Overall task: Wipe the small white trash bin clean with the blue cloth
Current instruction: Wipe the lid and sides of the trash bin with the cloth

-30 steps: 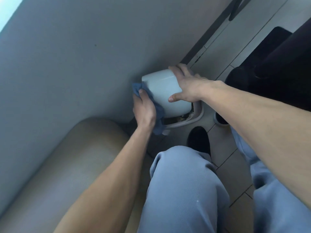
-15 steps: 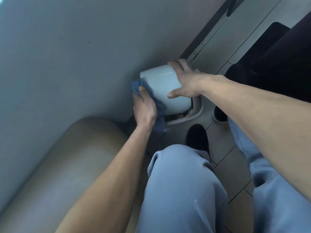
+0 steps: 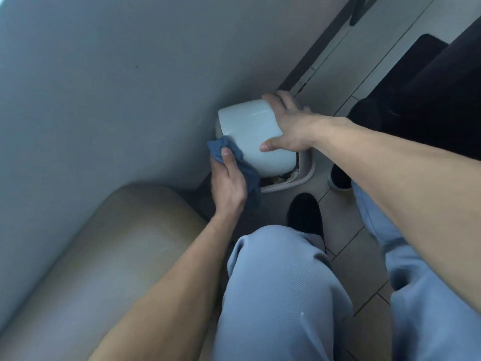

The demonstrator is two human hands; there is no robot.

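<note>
The small white trash bin (image 3: 250,131) lies tipped on the floor against the wall, its grey rim (image 3: 307,175) toward me with some rubbish showing inside. My right hand (image 3: 289,126) grips the bin's upper side, thumb on the near face and fingers wrapped over the far edge. My left hand (image 3: 227,183) holds the blue cloth (image 3: 234,157) and presses it against the bin's lower left side. Part of the cloth hangs below my palm.
A pale wall (image 3: 117,87) stands close on the left. A beige rounded seat (image 3: 91,269) fills the lower left. My knees in light blue trousers (image 3: 281,295) and a black shoe (image 3: 304,214) are near the bin. Dark furniture (image 3: 429,95) stands at the right on the tiled floor.
My left hand with the cloth has slid down the bin's left side toward the rim. My right hand keeps its hold on the bin.
</note>
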